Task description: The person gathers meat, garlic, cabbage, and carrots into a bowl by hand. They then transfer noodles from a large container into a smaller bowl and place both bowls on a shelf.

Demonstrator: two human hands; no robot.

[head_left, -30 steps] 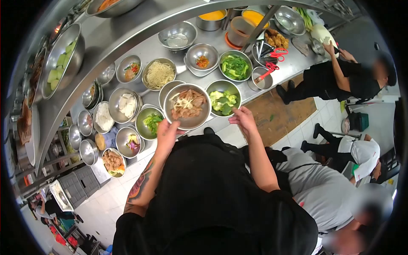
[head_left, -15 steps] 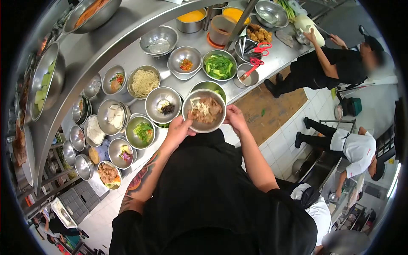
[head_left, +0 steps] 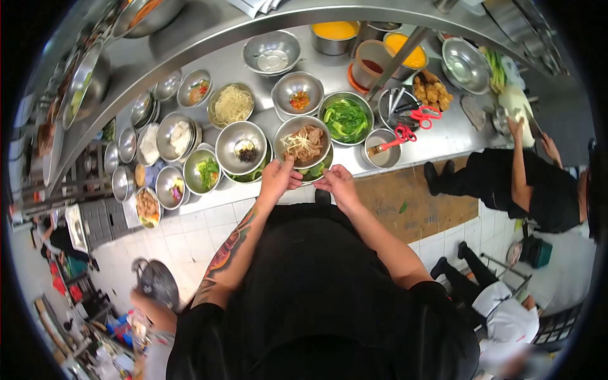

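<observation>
A steel bowl of sliced meat (head_left: 305, 144) topped with pale shreds sits over a steel bowl of green leaves (head_left: 316, 172) at the counter's front edge. My left hand (head_left: 278, 182) is at its near rim, the thumb on the edge and the fingers curled below. Close by on the right, my right hand (head_left: 340, 188) has loosely bent fingers, apart from each other, by the lower bowl's near edge. Left of the meat bowl is a bowl with dark and pale minced bits (head_left: 244, 151), partly covering another bowl of greens (head_left: 253, 176).
Bowls of noodles (head_left: 232, 106), chopped chili (head_left: 299, 100) and leafy greens (head_left: 346, 118) stand behind. Red-handled scissors (head_left: 423, 116) rest in a container. A steel shelf (head_left: 209, 47) overhangs the counter. A co-worker in black (head_left: 525, 183) handles a large pale item at right.
The meat bowl, held between both hands before, has come down over the bowl of greens. My right hand has left its rim. The view has shifted, and another person appears at lower left.
</observation>
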